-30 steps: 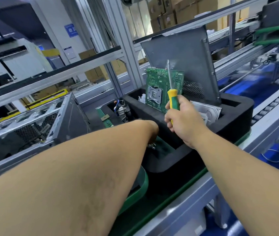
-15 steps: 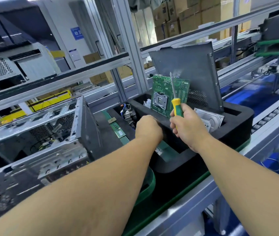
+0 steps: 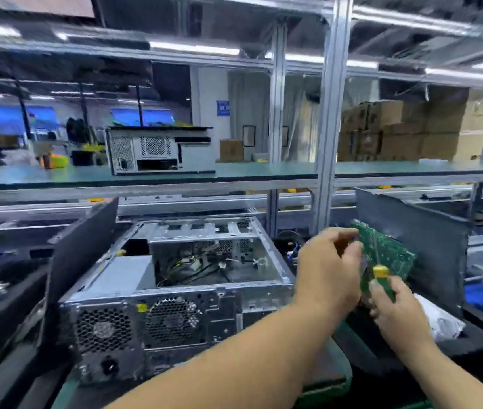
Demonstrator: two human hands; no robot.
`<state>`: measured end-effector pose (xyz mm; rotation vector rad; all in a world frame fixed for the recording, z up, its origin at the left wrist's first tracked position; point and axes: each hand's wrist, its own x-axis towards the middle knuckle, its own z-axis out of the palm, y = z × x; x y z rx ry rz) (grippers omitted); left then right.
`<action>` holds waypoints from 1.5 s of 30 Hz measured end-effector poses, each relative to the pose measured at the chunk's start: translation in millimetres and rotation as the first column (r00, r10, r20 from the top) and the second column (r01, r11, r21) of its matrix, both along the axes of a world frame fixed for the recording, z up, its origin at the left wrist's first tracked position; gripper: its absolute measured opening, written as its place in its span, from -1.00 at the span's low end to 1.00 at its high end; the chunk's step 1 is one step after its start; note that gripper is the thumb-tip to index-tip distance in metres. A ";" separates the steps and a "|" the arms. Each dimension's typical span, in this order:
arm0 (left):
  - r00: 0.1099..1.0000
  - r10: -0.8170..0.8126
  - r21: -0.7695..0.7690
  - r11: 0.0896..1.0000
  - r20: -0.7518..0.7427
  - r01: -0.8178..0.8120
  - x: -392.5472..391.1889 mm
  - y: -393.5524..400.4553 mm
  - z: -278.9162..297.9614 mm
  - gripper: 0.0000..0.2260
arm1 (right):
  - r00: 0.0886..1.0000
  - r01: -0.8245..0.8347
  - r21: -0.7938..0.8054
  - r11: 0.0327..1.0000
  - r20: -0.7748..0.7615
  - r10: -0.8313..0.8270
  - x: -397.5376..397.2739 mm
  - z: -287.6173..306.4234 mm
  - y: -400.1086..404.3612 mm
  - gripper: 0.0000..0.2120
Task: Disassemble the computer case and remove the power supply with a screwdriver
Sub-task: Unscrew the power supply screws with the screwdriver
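Your right hand [image 3: 396,308] grips the screwdriver [image 3: 381,280] by its handle, shaft up, so it stays ready. Your left hand [image 3: 327,273] hovers with curled fingers by the green circuit board [image 3: 387,252] in the foam tray [image 3: 470,346]; can't tell if it holds anything. The computer case [image 3: 181,278] lies open-side up on the bench, power supply [image 3: 122,274] still inside at its left rear corner, reachable from above.

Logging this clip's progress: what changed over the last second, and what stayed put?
The left hand rose out of the foam tray and now hovers, fingers curled; whether it holds anything is unclear. The right hand keeps gripping the screwdriver. The computer case and green board stayed.
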<state>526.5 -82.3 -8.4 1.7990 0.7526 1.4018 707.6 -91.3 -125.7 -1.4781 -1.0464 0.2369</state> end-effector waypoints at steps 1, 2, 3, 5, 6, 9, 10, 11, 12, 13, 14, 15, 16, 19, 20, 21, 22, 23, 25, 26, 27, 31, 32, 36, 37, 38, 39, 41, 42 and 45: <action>0.999 0.014 -0.011 1.000 0.046 -0.013 -16.8 3.0 12.6 -0.87 | 0.999 -0.032 0.028 0.999 -0.037 0.033 -15.8 18.5 -1.7 -0.62; 0.996 0.022 -0.030 0.999 0.083 -0.020 -33.2 6.3 23.3 -0.88 | 0.996 -0.063 0.062 0.996 -0.066 0.067 -32.3 37.7 -1.5 -0.64; 0.994 0.029 -0.056 0.998 0.108 -0.023 -49.4 8.9 32.0 -0.89 | 0.989 -0.103 0.095 0.990 -0.092 0.112 -50.7 57.6 -1.1 -0.66; 0.987 0.041 -0.095 0.995 0.155 -0.026 -80.4 12.1 45.0 -0.92 | 0.964 -0.196 0.151 0.969 -0.150 0.218 -93.7 96.7 0.4 -0.73; 0.982 0.048 -0.096 0.995 0.182 -0.031 -95.2 12.1 49.7 -0.93 | 0.944 -0.251 0.174 0.952 -0.175 0.281 -116.6 114.6 0.8 -0.80; 0.969 0.076 -0.079 0.995 0.236 -0.059 -139.9 4.1 56.8 -0.93 | 0.854 -0.419 0.228 0.879 -0.229 0.467 -181.5 158.3 -2.9 -0.92; 0.963 0.074 -0.077 0.995 0.258 -0.056 -154.9 -2.3 56.2 -0.92 | 0.821 -0.454 0.244 0.857 -0.259 0.508 -200.6 168.8 -5.4 -0.87; 0.956 0.076 -0.080 0.995 0.284 -0.055 -170.2 -9.4 53.4 -0.92 | 0.789 -0.479 0.260 0.838 -0.290 0.541 -222.1 177.6 -10.7 -0.83; 0.948 0.087 -0.082 0.995 0.306 -0.064 -185.5 -16.9 48.7 -0.93 | 0.761 -0.501 0.266 0.824 -0.318 0.565 -243.6 182.5 -18.0 -0.80; 0.939 0.103 -0.085 0.993 0.328 -0.079 -199.7 -25.9 42.7 -0.91 | 0.742 -0.518 0.263 0.814 -0.335 0.581 -264.0 182.7 -26.5 -0.80; 0.927 0.119 -0.097 0.991 0.357 -0.090 -212.9 -34.7 35.3 -0.87 | 0.732 -0.533 0.252 0.808 -0.342 0.589 -283.4 178.4 -34.8 -0.81; 0.911 0.133 -0.129 0.988 0.392 -0.088 -224.9 -43.0 26.6 -0.83 | 0.737 -0.540 0.227 0.810 -0.338 0.586 -300.6 170.3 -41.5 -0.82; 0.899 0.155 -0.178 0.980 0.409 -0.088 -236.0 -50.5 16.1 -0.81 | 0.749 -0.541 0.191 0.819 -0.333 0.573 -316.1 159.5 -47.5 -0.83; 0.924 0.204 -0.339 0.937 0.323 -0.088 -261.6 -70.0 -19.6 -0.93 | 0.741 -0.555 0.088 0.827 -0.401 0.539 -351.4 123.2 -55.5 -0.88; 0.937 0.201 -0.385 0.919 0.285 -0.080 -268.0 -75.0 -31.9 -0.96 | 0.710 -0.576 0.067 0.815 -0.453 0.539 -359.2 112.9 -55.6 -0.88; 0.947 0.195 -0.426 0.902 0.254 -0.071 -273.9 -79.7 -43.0 -0.96 | 0.673 -0.599 0.060 0.798 -0.502 0.543 -365.7 103.8 -54.8 -0.87; 0.954 0.181 -0.460 0.886 0.241 -0.051 -278.9 -83.6 -52.1 -0.94 | 0.639 -0.622 0.062 0.781 -0.537 0.551 -370.0 96.7 -53.9 -0.86; 0.955 0.158 -0.486 0.874 0.252 -0.017 -283.3 -86.8 -59.1 -0.92 | 0.612 -0.647 0.061 0.760 -0.554 0.565 -373.4 90.9 -53.0 -0.86; 0.945 0.119 -0.513 0.857 0.306 0.058 -290.2 -91.9 -67.9 -0.92 | 0.595 -0.696 0.026 0.718 -0.539 0.596 -375.8 83.7 -52.9 -0.85; 0.936 0.110 -0.522 0.848 0.335 0.087 -292.7 -94.3 -71.2 -0.93 | 0.601 -0.710 0.004 0.704 -0.517 0.609 -375.2 82.2 -53.5 -0.84; 0.927 0.108 -0.535 0.838 0.358 0.110 -294.0 -97.3 -74.3 -0.92 | 0.613 -0.715 -0.016 0.699 -0.494 0.617 -373.8 81.7 -53.7 -0.81; 0.910 0.145 -0.603 0.787 0.390 0.133 -291.8 -115.8 -90.9 -0.93 | 0.700 -0.681 -0.102 0.725 -0.379 0.605 -362.9 84.5 -50.8 -0.72; 0.908 0.154 -0.614 0.779 0.390 0.131 -290.7 -120.5 -95.0 -0.92 | 0.718 -0.672 -0.129 0.729 -0.353 0.599 -360.4 84.8 -49.1 -0.72; 0.916 0.166 -0.628 0.771 0.365 0.110 -289.8 -130.0 -105.0 -0.88 | 0.715 -0.678 -0.167 0.716 -0.373 0.591 -354.7 80.0 -41.9 -0.77; 0.917 0.172 -0.629 0.770 0.361 0.103 -289.6 -131.0 -105.9 -0.88 | 0.710 -0.681 -0.163 0.714 -0.388 0.588 -354.2 77.6 -40.0 -0.77; 0.915 0.178 -0.632 0.769 0.362 0.101 -289.6 -131.9 -106.2 -0.88 | 0.710 -0.678 -0.160 0.718 -0.396 0.582 -354.1 75.3 -38.1 -0.78; 0.911 0.183 -0.637 0.764 0.371 0.106 -289.7 -132.6 -105.6 -0.89 | 0.713 -0.672 -0.158 0.723 -0.401 0.575 -354.4 73.1 -36.2 -0.80; 0.897 0.189 -0.654 0.745 0.398 0.133 -290.8 -133.6 -103.4 -0.90 | 0.714 -0.664 -0.154 0.732 -0.420 0.560 -355.6 69.3 -32.6 -0.82; 0.890 0.191 -0.661 0.736 0.413 0.149 -292.1 -133.7 -102.0 -0.91 | 0.708 -0.666 -0.150 0.731 -0.435 0.556 -356.6 67.8 -30.9 -0.83; 0.872 0.198 -0.668 0.722 0.449 0.180 -297.3 -133.1 -97.7 -0.92 | 0.673 -0.686 -0.121 0.718 -0.480 0.563 -361.1 65.5 -26.6 -0.83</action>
